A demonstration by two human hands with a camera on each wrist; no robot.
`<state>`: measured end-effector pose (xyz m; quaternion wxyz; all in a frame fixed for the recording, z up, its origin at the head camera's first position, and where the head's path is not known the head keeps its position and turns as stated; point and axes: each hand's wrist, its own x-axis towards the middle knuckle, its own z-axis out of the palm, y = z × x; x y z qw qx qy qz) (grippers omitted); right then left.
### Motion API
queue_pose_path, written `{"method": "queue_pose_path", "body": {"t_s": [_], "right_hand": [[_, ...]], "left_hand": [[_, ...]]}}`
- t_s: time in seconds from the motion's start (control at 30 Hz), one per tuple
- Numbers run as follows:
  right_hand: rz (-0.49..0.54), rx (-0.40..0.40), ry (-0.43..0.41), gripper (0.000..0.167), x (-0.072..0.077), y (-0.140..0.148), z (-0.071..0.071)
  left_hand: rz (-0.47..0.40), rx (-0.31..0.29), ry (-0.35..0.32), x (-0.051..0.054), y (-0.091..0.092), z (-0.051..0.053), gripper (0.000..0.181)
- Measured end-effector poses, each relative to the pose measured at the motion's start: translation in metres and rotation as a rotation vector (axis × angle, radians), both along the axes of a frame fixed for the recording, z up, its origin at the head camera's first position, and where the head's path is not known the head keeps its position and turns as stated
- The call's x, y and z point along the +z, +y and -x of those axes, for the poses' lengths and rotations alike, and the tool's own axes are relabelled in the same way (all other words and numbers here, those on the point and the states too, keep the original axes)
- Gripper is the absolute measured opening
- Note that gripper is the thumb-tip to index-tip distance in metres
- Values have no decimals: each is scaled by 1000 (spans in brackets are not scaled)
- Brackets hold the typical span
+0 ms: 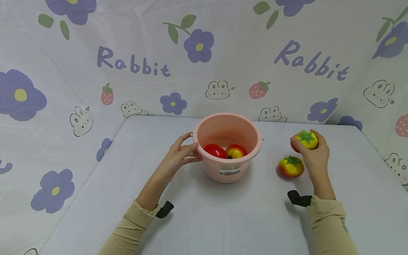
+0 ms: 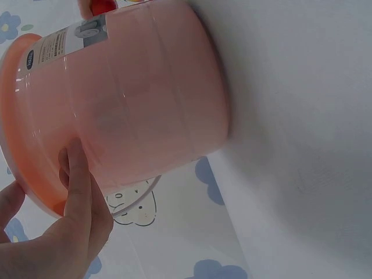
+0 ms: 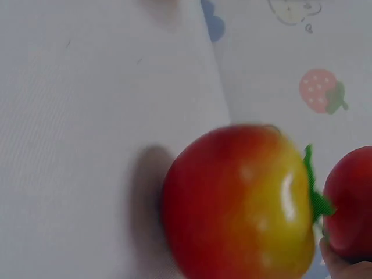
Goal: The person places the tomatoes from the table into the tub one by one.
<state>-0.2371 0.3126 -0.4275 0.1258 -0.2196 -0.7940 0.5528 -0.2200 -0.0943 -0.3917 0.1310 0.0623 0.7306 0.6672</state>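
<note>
On the left side of a pink bucket (image 1: pixel 227 170), my left hand (image 1: pixel 178 152) grips the rim. In the left wrist view its thumb is at the rim and the fingers (image 2: pixel 78 186) lie against the outer wall. A shiny red fruit (image 1: pixel 215 151) and a red-yellow fruit (image 1: pixel 236 151) lie inside the bucket. My right hand (image 1: pixel 315 157) holds a red-and-yellow tomato (image 1: pixel 306 139) with a green leafy top, thumb on one side and fingers on the other. Just in front of it, a second tomato (image 1: pixel 290 167) rests on the table; it looms large in the right wrist view.
The table (image 1: pixel 223 219) has a pale cover. Behind and beside it hangs a white cloth (image 1: pixel 236 71) printed with flowers, rabbits and strawberries. A thin white bucket handle (image 2: pixel 139 200) hangs on the far side of the bucket in the left wrist view.
</note>
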Motion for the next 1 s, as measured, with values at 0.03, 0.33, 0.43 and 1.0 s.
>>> {"method": "queue_pose_path", "body": {"t_s": [0.03,0.33,0.43,1.0], "right_hand": [[2,11,0,82,3,-3,0],[-35,97,77,81,28,-28,-2],[-55,123,91,80,35,-37,-2],[-78,246,287,77,62,-85,3]], "left_hand": [[3,-1,2,0,0,0,66],[8,2,1,0,-1,1,66],[3,1,-1,0,-1,0,66],[-2,-2,5,0,0,0,67]]}}
